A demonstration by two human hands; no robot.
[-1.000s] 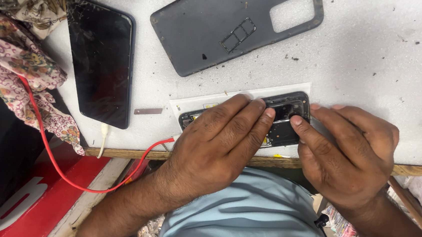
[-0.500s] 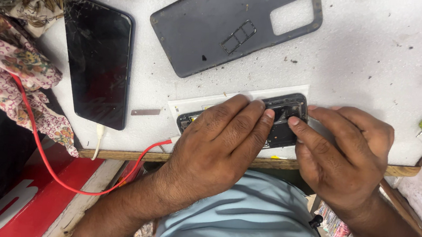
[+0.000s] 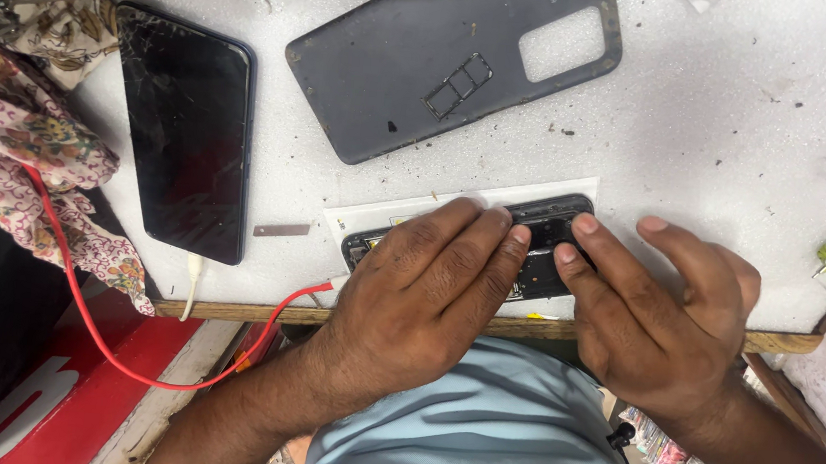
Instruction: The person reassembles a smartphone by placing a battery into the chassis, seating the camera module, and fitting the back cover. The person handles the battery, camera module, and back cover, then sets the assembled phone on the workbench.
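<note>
Pressed flat, my left hand (image 3: pixel 433 288) pinned the opened phone body (image 3: pixel 539 247) on its white sheet (image 3: pixel 375 217) at the bench's (image 3: pixel 714 148) near edge, steadying it; my right hand's (image 3: pixel 657 310) fingertips pushed its end, gripping nothing.

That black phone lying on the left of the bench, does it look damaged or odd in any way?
Yes. The black phone has fine cracks across its dark glass, mostly in the upper part. A white cable is plugged into its lower end. Small dark crumbs also dot the white bench near the grey back cover.
</note>
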